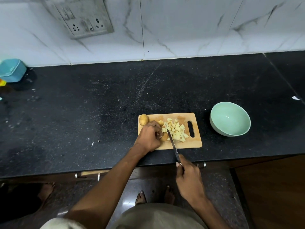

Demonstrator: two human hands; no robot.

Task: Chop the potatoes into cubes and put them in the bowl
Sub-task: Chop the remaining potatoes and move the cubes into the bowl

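A wooden cutting board (196, 142) lies on the black counter. A whole potato (143, 119) sits at its far left corner. Several pale potato cubes (177, 132) are heaped in the middle of the board. My left hand (149, 138) curls over a potato piece (164, 137) and holds it down on the board. My right hand (189, 177) grips the handle of a knife (173, 144), whose blade reaches over the board's near edge to the held piece. A mint green bowl (230, 119) stands empty to the right of the board.
A blue container (12, 70) stands at the far left by the tiled wall. A socket plate (82, 17) is on the wall. A small white scrap (295, 98) lies at the far right. The counter's front edge (99, 169) runs below the board, with bare feet on the floor.
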